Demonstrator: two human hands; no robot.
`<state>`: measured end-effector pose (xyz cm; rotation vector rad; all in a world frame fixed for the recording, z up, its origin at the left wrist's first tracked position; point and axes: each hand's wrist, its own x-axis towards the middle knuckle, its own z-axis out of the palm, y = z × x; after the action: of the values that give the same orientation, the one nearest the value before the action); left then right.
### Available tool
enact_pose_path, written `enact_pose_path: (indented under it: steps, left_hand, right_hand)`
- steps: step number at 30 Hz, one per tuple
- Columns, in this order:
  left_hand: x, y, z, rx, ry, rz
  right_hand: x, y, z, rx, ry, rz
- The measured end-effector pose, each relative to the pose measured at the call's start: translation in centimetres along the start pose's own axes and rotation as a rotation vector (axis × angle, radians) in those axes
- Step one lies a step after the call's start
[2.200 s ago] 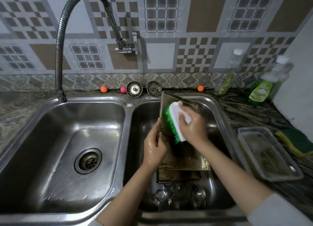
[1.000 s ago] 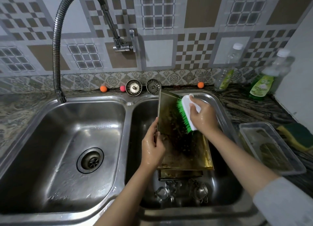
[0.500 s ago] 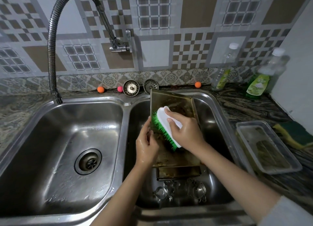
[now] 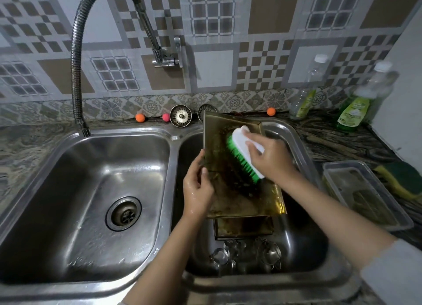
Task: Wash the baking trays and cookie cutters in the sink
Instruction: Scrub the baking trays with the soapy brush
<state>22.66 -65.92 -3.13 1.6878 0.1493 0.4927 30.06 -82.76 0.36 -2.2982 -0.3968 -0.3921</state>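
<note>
A greasy gold baking tray [image 4: 237, 197] stands tilted in the right basin [image 4: 303, 247] of the double sink. My left hand [image 4: 197, 188] grips its left edge. My right hand [image 4: 270, 157] holds a white scrubbing brush [image 4: 245, 155], its green bristles pressed on the tray's upper middle. A second tray [image 4: 243, 228] lies beneath the first. Several metal cookie cutters [image 4: 246, 254] sit at the basin's near end.
The left basin [image 4: 91, 190] holds only its drain. A hose tap [image 4: 75, 64] arches over it. Two sink strainers [image 4: 181, 116] and small coloured balls line the back ledge. Two detergent bottles [image 4: 352, 114], a clear plastic tub [image 4: 365, 192] and a sponge [image 4: 402, 179] sit on the right counter.
The brush has slid up and to the right across the tray since half a second ago. My left hand keeps its hold on the tray's left edge.
</note>
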Motion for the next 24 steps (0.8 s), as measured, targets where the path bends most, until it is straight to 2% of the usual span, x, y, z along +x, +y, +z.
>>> enact_pose_path:
  steps: [2, 6, 9, 13, 15, 18, 21, 24]
  left_hand:
    - [-0.2, 0.5, 0.9, -0.016, -0.008, 0.012]
    - [0.6, 0.2, 1.1, -0.094, 0.051, -0.059]
    - [0.8, 0.0, 0.4, -0.101, 0.091, -0.081]
    - [-1.2, 0.4, 1.8, -0.095, 0.061, -0.029]
    - [-1.8, 0.5, 2.4, -0.086, 0.063, 0.002]
    - [-0.8, 0.9, 1.6, -0.123, 0.103, -0.024]
    - [0.6, 0.4, 0.3, -0.142, 0.132, -0.045]
    - [-0.7, 0.3, 0.7, -0.091, 0.099, -0.035]
  right_hand:
    - [0.7, -0.7, 0.3, 0.033, 0.06, 0.042]
    - [-3.3, -4.9, 2.2, 0.182, -0.069, -0.032]
    - [-6.0, -5.0, 1.8, 0.233, -0.107, -0.05]
    - [-2.7, -4.8, 2.0, 0.099, 0.017, -0.033]
    - [-0.7, -5.3, 2.1, 0.11, 0.072, 0.004]
    - [-2.4, -6.1, 2.7, 0.139, 0.036, 0.054]
    - [-6.8, -7.4, 3.0, 0.2, 0.012, -0.01]
    - [-3.7, -6.4, 3.2, 0.171, 0.041, 0.051]
